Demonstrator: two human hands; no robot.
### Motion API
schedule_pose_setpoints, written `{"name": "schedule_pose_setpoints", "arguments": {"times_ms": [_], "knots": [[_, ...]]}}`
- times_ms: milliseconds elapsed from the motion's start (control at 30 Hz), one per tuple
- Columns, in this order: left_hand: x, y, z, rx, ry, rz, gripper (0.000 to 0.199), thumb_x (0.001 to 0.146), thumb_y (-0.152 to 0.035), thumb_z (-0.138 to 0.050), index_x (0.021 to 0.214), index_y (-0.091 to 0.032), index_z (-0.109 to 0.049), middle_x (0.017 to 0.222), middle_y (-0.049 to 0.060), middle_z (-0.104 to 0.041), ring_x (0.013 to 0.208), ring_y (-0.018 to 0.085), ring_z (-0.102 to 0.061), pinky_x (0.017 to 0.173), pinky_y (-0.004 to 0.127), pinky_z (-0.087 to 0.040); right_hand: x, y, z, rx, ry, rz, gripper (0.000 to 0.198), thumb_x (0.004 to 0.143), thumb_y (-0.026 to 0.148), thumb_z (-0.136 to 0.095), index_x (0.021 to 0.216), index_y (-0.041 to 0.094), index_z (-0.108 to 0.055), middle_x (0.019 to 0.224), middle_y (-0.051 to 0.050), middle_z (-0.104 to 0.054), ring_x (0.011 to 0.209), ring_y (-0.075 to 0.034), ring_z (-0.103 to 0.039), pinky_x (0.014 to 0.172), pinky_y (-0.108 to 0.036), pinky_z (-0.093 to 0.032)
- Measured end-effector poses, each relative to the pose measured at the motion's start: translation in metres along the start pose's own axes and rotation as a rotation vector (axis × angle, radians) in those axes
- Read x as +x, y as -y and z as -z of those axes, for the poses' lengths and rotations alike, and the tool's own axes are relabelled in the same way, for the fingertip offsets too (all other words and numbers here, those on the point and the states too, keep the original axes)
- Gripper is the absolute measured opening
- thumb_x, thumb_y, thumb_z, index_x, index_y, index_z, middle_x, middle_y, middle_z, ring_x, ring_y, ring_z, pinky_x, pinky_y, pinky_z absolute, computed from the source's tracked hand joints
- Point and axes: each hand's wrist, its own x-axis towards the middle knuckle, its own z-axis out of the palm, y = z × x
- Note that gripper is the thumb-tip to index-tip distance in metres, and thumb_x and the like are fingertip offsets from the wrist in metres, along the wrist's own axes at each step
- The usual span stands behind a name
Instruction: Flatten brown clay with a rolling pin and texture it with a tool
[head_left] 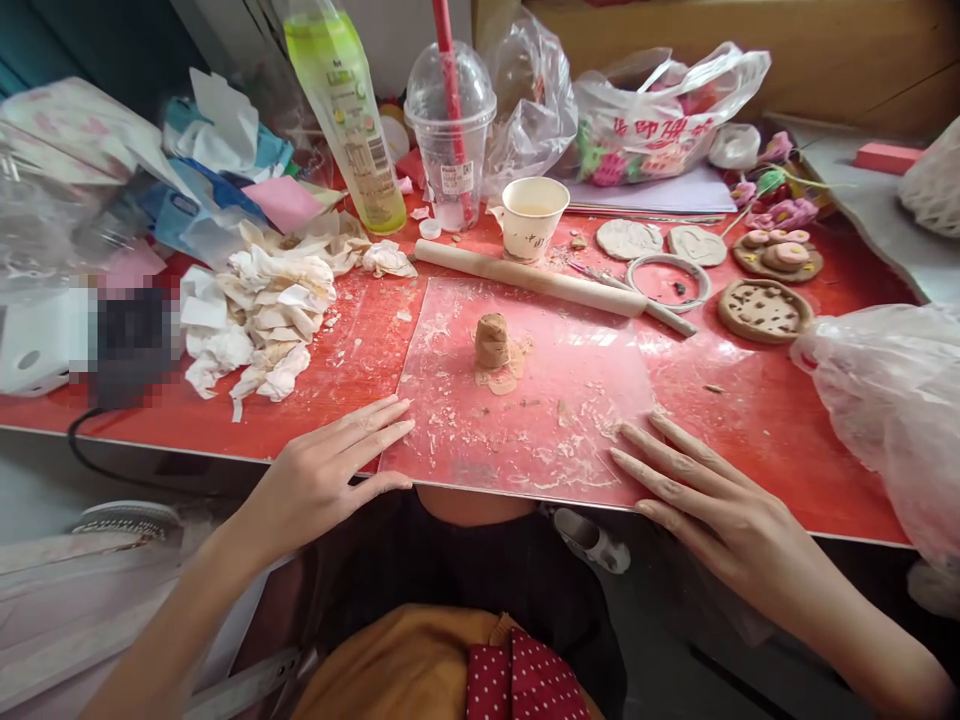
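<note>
A small brown lump of clay (492,342) stands upright on a clear plastic sheet (450,440), with a wet smear around its base and pale clay scraps scattered about. My left hand (330,465) rests at the sheet's left front corner, fingers stretched out and holding nothing. At the right front corner lies my right hand (705,485), its fingers spread flat over the sheet's edge. Both hands are apart from the clay. Behind the lump, a wooden rolling pin (540,278) lies slantwise across the far edge of the sheet.
Crumpled tissues (262,300) are heaped on the left of the red table (352,340). A green bottle (352,130), a domed plastic cup (450,140) and a paper cup (534,215) stand behind. Clay pieces, including a round dish (765,310), and a plastic bag (885,400) are at right.
</note>
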Motion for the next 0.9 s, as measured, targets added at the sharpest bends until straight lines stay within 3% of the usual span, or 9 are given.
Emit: {"name": "schedule_pose_setpoints", "arguments": {"times_ms": [200, 333, 433, 533, 600, 667, 800, 900], "knots": [[0.003, -0.008, 0.000, -0.111, 0.046, 0.165, 0.047, 0.086, -0.042, -0.053, 0.128, -0.018, -0.049, 0.137, 0.005, -0.049, 0.129, 0.018, -0.044, 0.110, 0.036, -0.036, 0.001, 0.002, -0.002, 0.037, -0.015, -0.014, 0.053, 0.092, 0.021, -0.045, 0.143, 0.029, -0.033, 0.147, 0.001, -0.037, 0.139, -0.026, -0.025, 0.110, -0.048, -0.034], [0.005, -0.004, 0.009, -0.060, 0.084, 0.060, 0.044, 0.087, -0.040, -0.052, 0.124, -0.016, -0.051, 0.134, 0.007, -0.053, 0.128, 0.019, -0.044, 0.110, 0.038, -0.036, -0.002, -0.002, 0.002, 0.024, 0.004, 0.022, 0.052, 0.091, 0.020, -0.045, 0.142, 0.028, -0.035, 0.146, 0.001, -0.038, 0.138, -0.025, -0.027, 0.110, -0.047, -0.033], [0.025, 0.000, 0.021, -0.011, 0.051, -0.016, 0.028, 0.090, -0.035, -0.049, 0.109, -0.017, -0.059, 0.118, 0.005, -0.063, 0.119, 0.019, -0.052, 0.105, 0.038, -0.040, 0.007, -0.006, 0.012, 0.016, -0.038, 0.039, 0.047, 0.091, 0.023, -0.046, 0.138, 0.028, -0.041, 0.135, 0.000, -0.053, 0.129, -0.023, -0.043, 0.110, -0.046, -0.033], [0.067, -0.002, 0.027, 0.049, -0.107, 0.031, 0.030, 0.091, -0.035, -0.048, 0.111, -0.014, -0.057, 0.107, 0.006, -0.065, 0.105, 0.019, -0.057, 0.095, 0.035, -0.045, 0.041, -0.006, 0.024, 0.066, -0.184, -0.052, 0.033, 0.092, 0.025, -0.045, 0.123, 0.027, -0.057, 0.112, -0.002, -0.068, 0.104, -0.022, -0.063, 0.097, -0.042, -0.044], [0.099, -0.004, 0.026, 0.073, -0.146, 0.043, 0.042, 0.089, -0.040, -0.049, 0.120, -0.012, -0.052, 0.112, 0.010, -0.062, 0.106, 0.021, -0.056, 0.094, 0.036, -0.045, 0.079, -0.003, 0.029, 0.152, -0.220, -0.111, 0.029, 0.091, 0.028, -0.045, 0.113, 0.022, -0.064, 0.091, -0.004, -0.073, 0.083, -0.020, -0.068, 0.072, -0.033, -0.051], [0.127, -0.004, 0.021, 0.085, -0.096, -0.003, 0.047, 0.086, -0.043, -0.053, 0.124, -0.014, -0.049, 0.113, 0.010, -0.061, 0.107, 0.023, -0.055, 0.091, 0.037, -0.046, 0.122, 0.000, 0.027, 0.278, -0.235, -0.174, 0.027, 0.091, 0.028, -0.044, 0.099, 0.018, -0.068, 0.070, -0.003, -0.069, 0.062, -0.015, -0.063, 0.060, -0.028, -0.046], [0.153, 0.001, 0.014, -0.061, 0.046, -0.025, 0.022, 0.088, -0.027, -0.052, 0.107, -0.018, -0.059, 0.098, 0.004, -0.066, 0.092, 0.020, -0.061, 0.081, 0.032, -0.047, 0.186, -0.005, 0.008, 0.538, -0.308, -0.278, 0.032, 0.091, 0.029, -0.041, 0.086, 0.014, -0.069, 0.054, 0.001, -0.054, 0.050, -0.010, -0.048, 0.055, -0.025, -0.036], [0.155, 0.006, 0.018, -0.265, -0.053, 0.066, 0.020, 0.088, -0.022, -0.049, 0.105, -0.017, -0.060, 0.100, 0.004, -0.067, 0.091, 0.017, -0.062, 0.082, 0.030, -0.047, 0.200, -0.012, -0.007, 0.694, -0.342, -0.295, 0.031, 0.090, 0.029, -0.042, 0.086, 0.013, -0.068, 0.054, 0.002, -0.048, 0.050, -0.010, -0.041, 0.053, -0.025, -0.032]]}}
